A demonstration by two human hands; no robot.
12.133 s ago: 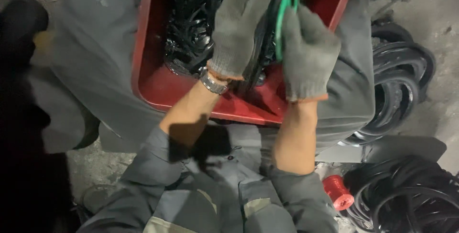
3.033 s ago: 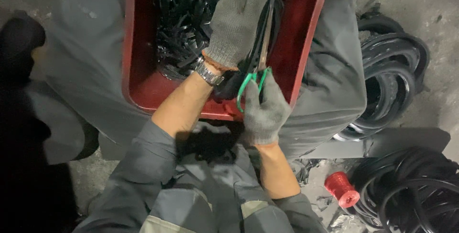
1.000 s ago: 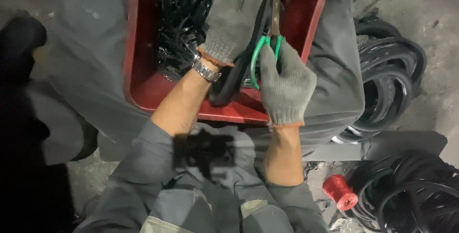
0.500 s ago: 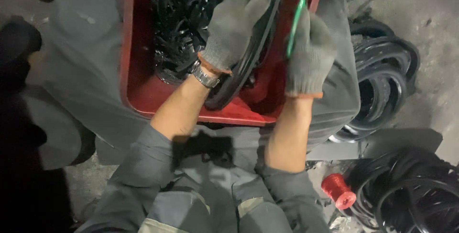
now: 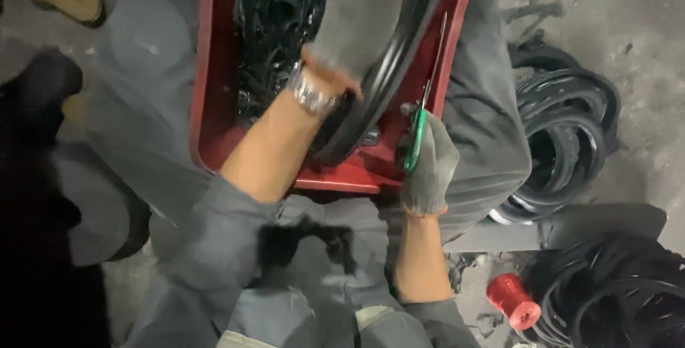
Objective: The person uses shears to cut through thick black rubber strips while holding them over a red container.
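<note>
Black rubber strip (image 5: pixel 399 69), curved and glossy, held by left hand (image 5: pixel 364 23); right hand (image 5: pixel 428 166) clasps green-handled scissors (image 5: pixel 421 119) (blades shut).

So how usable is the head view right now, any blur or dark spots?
Head view: dim overall, left edge lost in shadow; left hand smeared by motion blur; right hand and green-handled scissors fairly sharp; black rubber strips in red tray merge into dark mass.

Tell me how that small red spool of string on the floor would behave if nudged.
The red spool looks round and lies on its side, so it would probably roll. It seems small, likely light. The coiled black rings right beside it might stop it soon.
</note>
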